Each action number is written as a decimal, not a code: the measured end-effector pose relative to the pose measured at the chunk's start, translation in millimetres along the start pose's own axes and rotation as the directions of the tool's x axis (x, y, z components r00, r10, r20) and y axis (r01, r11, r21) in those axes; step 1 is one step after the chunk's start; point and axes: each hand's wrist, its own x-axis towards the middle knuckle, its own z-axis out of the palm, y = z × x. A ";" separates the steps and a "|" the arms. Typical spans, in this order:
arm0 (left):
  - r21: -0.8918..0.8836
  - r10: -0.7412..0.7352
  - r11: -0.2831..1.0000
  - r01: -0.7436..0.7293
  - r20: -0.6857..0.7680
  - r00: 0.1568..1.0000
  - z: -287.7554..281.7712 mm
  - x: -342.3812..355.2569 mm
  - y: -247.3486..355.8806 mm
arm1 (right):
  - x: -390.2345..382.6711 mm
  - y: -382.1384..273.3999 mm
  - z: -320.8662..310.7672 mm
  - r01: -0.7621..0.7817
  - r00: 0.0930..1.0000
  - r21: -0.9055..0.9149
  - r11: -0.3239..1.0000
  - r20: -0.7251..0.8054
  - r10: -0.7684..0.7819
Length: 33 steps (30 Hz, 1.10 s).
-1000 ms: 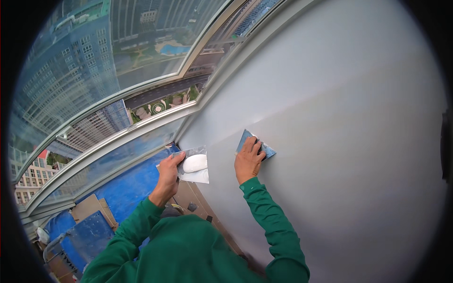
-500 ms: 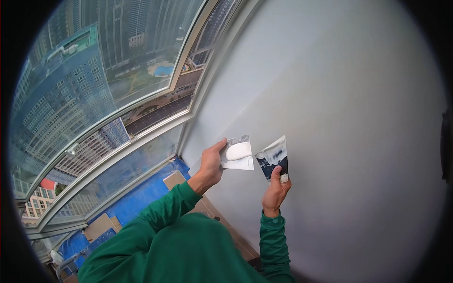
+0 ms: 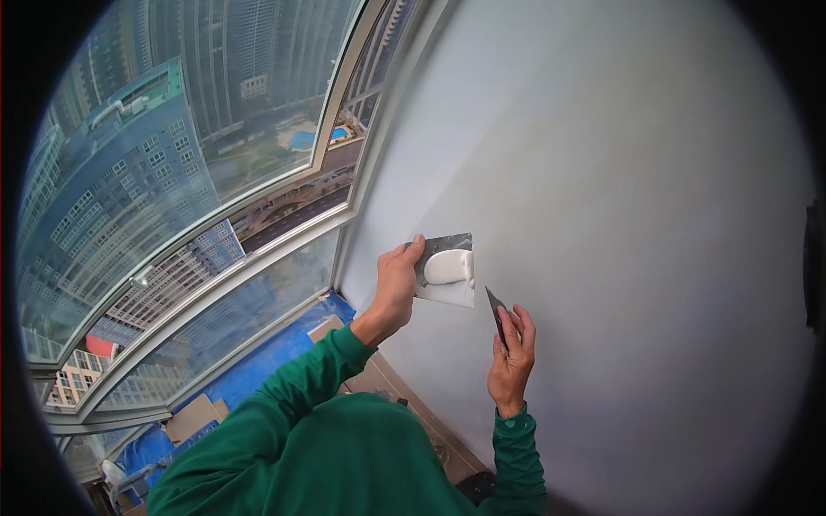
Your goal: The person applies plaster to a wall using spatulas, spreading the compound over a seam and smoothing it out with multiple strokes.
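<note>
My left hand [image 3: 397, 284] is closed round the left side of a flat, squarish plate [image 3: 437, 243], its thumb along the top edge. A rounded heap of white paste [image 3: 449, 267] lies on the plate, and some bulges at its right edge. To the right, my right hand [image 3: 513, 361] grips a dark putty knife [image 3: 495, 311], turned nearly edge-on, so its blade shows as a narrow wedge. A small gap parts the knife's tip from the plate. Both tools are held in front of a pale wall [image 3: 619, 224]; whether either touches it I cannot tell.
A framed window [image 3: 284, 176] runs along the left, with tall buildings, a road and a pool far below. Blue sheeting [image 3: 249, 357] covers the floor beneath it, with tan board pieces [image 3: 194, 419] on top. A grey metal frame [image 3: 129, 486] stands at lower left.
My right hand has turned the putty knife from face-on to nearly edge-on, and white no longer shows on its visible side. The plate has shifted slightly right; its paste now bulges at the right edge.
</note>
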 end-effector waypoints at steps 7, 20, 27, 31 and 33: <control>0.168 0.228 0.954 -0.248 0.131 0.965 9.9 -12.7 0.7 | 39.0 -39.0 -7.5 0.422 0.898 -0.323 0.847 0.280 -0.340; -0.008 0.390 0.920 -0.391 -0.072 0.918 -66.5 11.1 7.8 | 211.1 -85.5 -90.9 0.684 0.625 -0.727 0.064 0.538 -0.566; 0.048 0.171 0.985 -0.166 -0.139 0.975 -85.2 1.2 -33.5 | 254.7 -71.8 -85.0 0.604 0.612 -0.786 -0.129 0.562 -0.556; 0.034 0.211 0.978 -0.208 -0.155 0.965 -96.8 10.0 -38.3 | 200.9 -44.8 -76.4 0.531 0.747 -0.847 -0.024 0.482 -0.459; 0.030 0.212 0.977 -0.210 -0.153 0.965 -96.2 10.1 -32.9 | 180.2 -46.9 -74.1 0.486 0.812 -0.874 0.027 0.440 -0.383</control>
